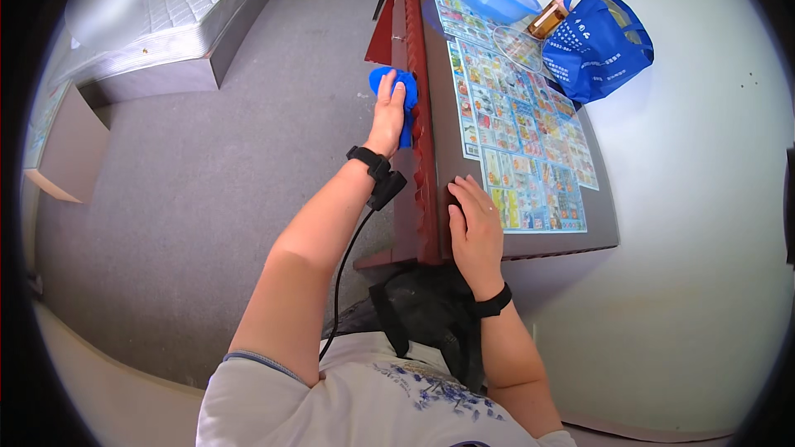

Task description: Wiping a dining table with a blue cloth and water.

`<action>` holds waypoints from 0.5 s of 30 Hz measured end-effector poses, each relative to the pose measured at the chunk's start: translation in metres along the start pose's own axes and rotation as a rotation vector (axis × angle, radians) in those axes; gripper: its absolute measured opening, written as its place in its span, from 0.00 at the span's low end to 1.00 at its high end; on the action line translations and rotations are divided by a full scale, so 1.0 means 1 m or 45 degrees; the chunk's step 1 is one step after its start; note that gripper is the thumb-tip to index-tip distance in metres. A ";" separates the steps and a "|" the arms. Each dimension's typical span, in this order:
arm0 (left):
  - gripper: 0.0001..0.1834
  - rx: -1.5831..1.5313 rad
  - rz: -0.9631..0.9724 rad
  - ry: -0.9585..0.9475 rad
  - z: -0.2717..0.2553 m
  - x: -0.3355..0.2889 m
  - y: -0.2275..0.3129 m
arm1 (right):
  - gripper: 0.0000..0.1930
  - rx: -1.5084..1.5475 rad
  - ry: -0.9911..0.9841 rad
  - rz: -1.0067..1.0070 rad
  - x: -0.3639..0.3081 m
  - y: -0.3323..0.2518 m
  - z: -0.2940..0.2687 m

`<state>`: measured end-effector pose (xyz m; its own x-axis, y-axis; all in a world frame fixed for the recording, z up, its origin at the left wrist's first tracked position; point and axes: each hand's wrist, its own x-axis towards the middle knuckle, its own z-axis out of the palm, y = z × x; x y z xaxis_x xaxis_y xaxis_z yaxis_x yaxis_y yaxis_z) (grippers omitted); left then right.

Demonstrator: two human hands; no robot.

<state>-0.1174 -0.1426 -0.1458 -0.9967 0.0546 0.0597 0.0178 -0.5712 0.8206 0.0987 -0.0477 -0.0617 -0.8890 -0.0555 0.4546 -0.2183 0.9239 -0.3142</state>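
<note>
In the head view, the left hand (386,122), fingers extended, lies against a bright-blue soft cloth (410,93) at the dark-red scalloped edge (423,145); any grip is hidden. The empty right hand (479,238) rests loosely spread on the grey-brown tabletop (444,108). Dragging hard might snag the cloth on the scallops.

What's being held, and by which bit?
The left hand holds a blue cloth, fingers over its middle; the right hand holds nothing.

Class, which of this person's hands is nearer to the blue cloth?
Left. The left hand is on the cloth, beside the red edge; the right hand rests on the tabletop, apart from the cloth.
</note>
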 end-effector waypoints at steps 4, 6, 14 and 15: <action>0.27 0.098 -0.072 -0.007 -0.006 0.018 -0.016 | 0.12 -0.012 0.026 -0.007 0.001 -0.001 0.003; 0.29 0.170 -0.122 -0.005 -0.012 0.021 -0.025 | 0.12 -0.014 0.035 -0.009 0.003 -0.001 0.005; 0.29 0.180 -0.120 -0.045 -0.004 -0.059 -0.017 | 0.11 -0.045 0.084 -0.009 0.003 0.005 0.006; 0.28 0.161 -0.094 -0.096 -0.004 -0.076 -0.012 | 0.11 -0.039 0.080 -0.012 0.003 0.005 0.006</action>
<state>-0.0419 -0.1429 -0.1629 -0.9870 0.1566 0.0355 -0.0404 -0.4562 0.8889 0.0930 -0.0456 -0.0670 -0.8599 -0.0411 0.5088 -0.2130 0.9347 -0.2846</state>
